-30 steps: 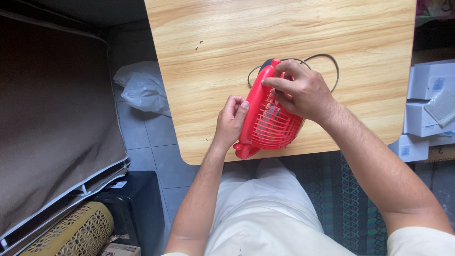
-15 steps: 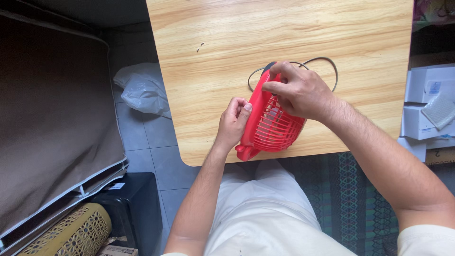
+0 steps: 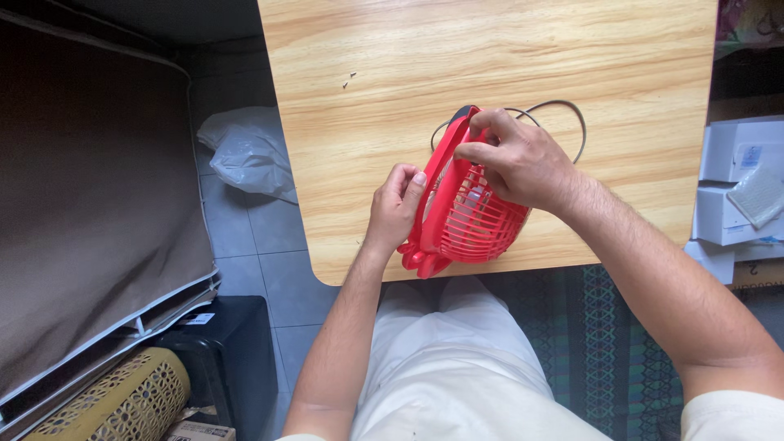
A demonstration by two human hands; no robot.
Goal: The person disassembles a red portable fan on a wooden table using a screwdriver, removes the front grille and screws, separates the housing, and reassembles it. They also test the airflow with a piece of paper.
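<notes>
Along the near edge of the wooden table [image 3: 343, 163], toward its near left corner, a small red fan [image 3: 469, 216] stands tipped on its side, its slatted cage turned to the right and its rim upright, so that both hands can get at the seam where the grille meets the body. The table is the largest thing here; its top is bare but for the fan, a thin grey cord [image 3: 563, 114] looping away behind it toward the far right, and a few dark specks near the far left. The fan's foot hangs just past the near edge, over the person's lap.

The right hand [image 3: 514, 163] lies over the top of the cage, fingers curled and pinching the upper rim, which steadies the fan against tipping. The left hand [image 3: 394, 204] closes on the rim's left side, thumb pressed at the edge, bracing from the opposite direction.

Off the table's left edge, a crumpled plastic bag [image 3: 245, 151] lies on the tiled floor; white boxes [image 3: 735, 188] are stacked past the right edge.
</notes>
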